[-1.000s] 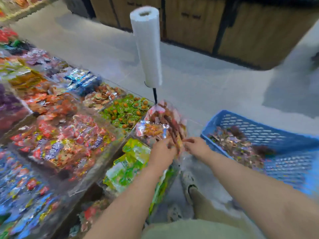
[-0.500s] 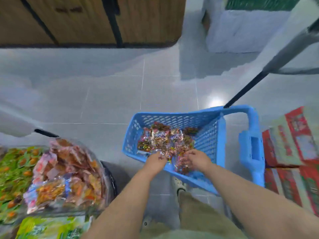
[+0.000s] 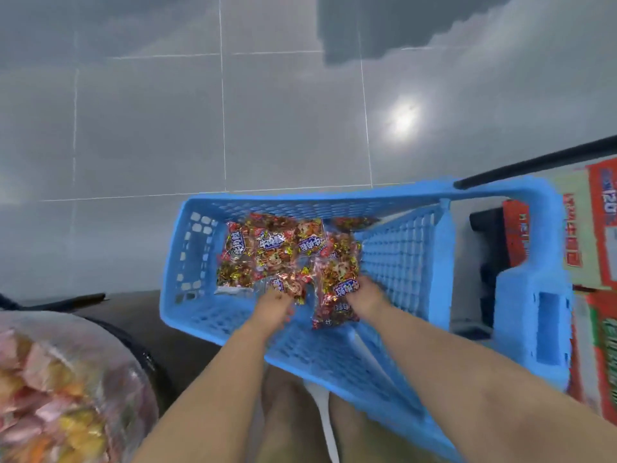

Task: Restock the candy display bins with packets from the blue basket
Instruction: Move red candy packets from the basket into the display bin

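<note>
Left hand (image 3: 272, 304): fingers point down among the packets (image 3: 267, 248); whether it grips one cannot be told.
Right hand (image 3: 365, 297): pinches the edge of the near packet (image 3: 335, 295), which stands partly clear of the heap.
Blue basket (image 3: 187, 262): directly ahead, with the packets heaped at its far end.
Step in hand: gathering a load, by judgement.
Next move: secure both grasps, lift clear of the rim, carry left to the display bin (image 3: 66, 396).
Obscured: fingertips are hidden; the bin is cut off and blurred; the print on the cartons (image 3: 601, 228) is unreadable.

One blue basket (image 3: 404, 259), roughly eight packets (image 3: 272, 245), two hands (image 3: 272, 309), one candy bin (image 3: 66, 389) — and seemingly three red boxes (image 3: 601, 215).
</note>
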Demonstrator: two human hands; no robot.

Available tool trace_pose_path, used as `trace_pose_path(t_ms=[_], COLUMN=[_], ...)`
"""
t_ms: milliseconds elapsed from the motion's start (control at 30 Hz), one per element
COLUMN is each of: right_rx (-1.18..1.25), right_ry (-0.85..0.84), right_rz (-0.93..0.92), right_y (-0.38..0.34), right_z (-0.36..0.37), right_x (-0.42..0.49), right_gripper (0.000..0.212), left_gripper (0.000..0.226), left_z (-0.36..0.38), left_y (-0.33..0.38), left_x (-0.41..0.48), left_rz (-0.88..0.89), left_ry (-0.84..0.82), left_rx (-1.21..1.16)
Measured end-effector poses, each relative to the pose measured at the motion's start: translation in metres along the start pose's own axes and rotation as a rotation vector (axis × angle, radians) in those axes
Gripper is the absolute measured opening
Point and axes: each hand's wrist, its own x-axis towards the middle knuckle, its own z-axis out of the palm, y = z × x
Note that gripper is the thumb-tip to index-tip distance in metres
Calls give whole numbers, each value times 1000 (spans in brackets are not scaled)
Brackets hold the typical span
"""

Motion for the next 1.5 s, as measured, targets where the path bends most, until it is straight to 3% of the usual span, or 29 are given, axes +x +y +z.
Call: trace_pose_path(t_ms=[200,367,433,567,667,733,800,867,933,1067,1133,1200,1333,1500], right_rx=[18,-175,-131,35,111,272,559,782,892,965,947,919,448,294], right_ry=[136,183,156,64,-5,-72,-208,-337,-426,-559,-531,-357,41,16], right_rz=[110,118,99,36,-22,-6,82,133,127,102,69,64,-20,-73], right_y=[-13,-12,-7,3,4,1,-3,-9,-13,-29,-40,-52,-67,-82], right_z=[19,35,36,35,37,38,39,39,40,43,38,31,17,14], right_x=[39,46,48,49,44,39,30,20,13,3,5,16,55,92], right_gripper=[76,111,105,61,55,56,58,39,25,22,26,32,42,66], left_gripper=[39,23,21,19,11,33,71,86,83,52,42,36,42,51], left_z=[3,4,3,3,3,0,-1,-3,-5,-12,-18,-29,-55,-70], left_y=[-18,-19,-19,-19,-17,-14,-10,-4,0,6,7,7,5,-4], left_x=[27,32,33,34,34,33,29,21,17,7,6,8,19,31], left_rz=[81,66,42,7,-20,-55,-110,-122,-110,-30,19,54,47,-27], left_ry=[-63,-69,-65,-21,6,36,83,128,140,48,34,60,89,37], left_rx=[233,214,162,85,66,14,-208,-498,-775,-1131,-1159,-1176,-1177,-1109])
